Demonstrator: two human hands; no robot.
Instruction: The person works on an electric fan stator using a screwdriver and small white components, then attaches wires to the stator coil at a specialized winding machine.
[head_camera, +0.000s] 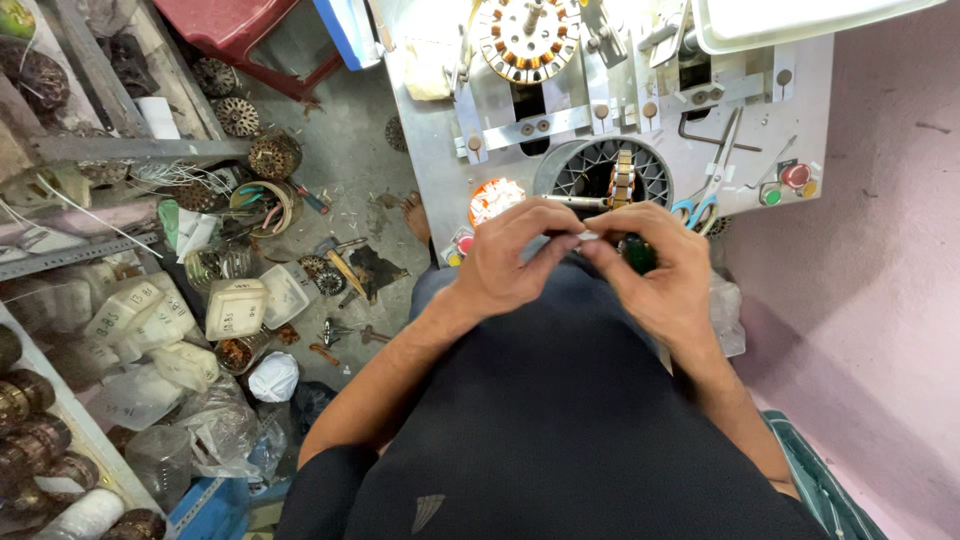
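Observation:
My left hand (510, 255) and my right hand (655, 265) meet in front of my chest, pinching a small white strip (588, 236) between their fingertips. My right hand also closes around a small dark green object (637, 254). Just beyond the hands a round grey slotted stator holder (600, 172) sits in the metal workbench (445, 150), with a thin rod lying across it. A wound motor stator with copper coils (527, 38) is mounted farther back.
Blue-handled scissors (705, 195), a hex key (715, 140), red and green push buttons (785, 182) and a small orange tub (495, 198) lie on the bench. The floor at left holds plastic boxes (235, 308), stators, tools and bags. A pink wall is at right.

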